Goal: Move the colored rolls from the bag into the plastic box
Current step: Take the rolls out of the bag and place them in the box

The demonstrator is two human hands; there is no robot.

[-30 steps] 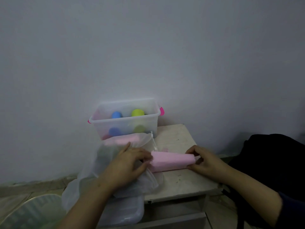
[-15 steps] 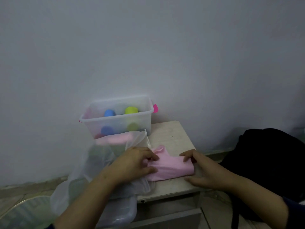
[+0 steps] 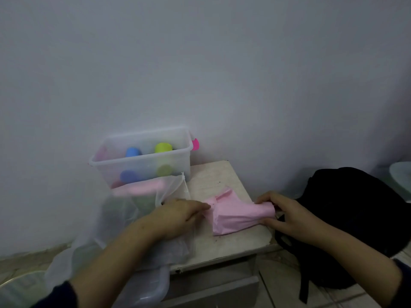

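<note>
pink roll (image 3: 235, 215) on table (image 3: 224, 243), near-right of box (image 3: 142, 156) | long axis left-right, right end pinched | looks soft, light, loosening; grip mid-body to keep it rolled | left hand (image 3: 178, 216) pins left end and bag (image 3: 124, 210) | right hand (image 3: 287, 213) grips right end | 2 rolls in box: blue (image 3: 133, 152), green (image 3: 163, 147)

Plastic box (image 3: 142, 160) open on top; bag (image 3: 124, 210) crowds its front; tabletop (image 3: 211, 181) beside it bare.
</note>
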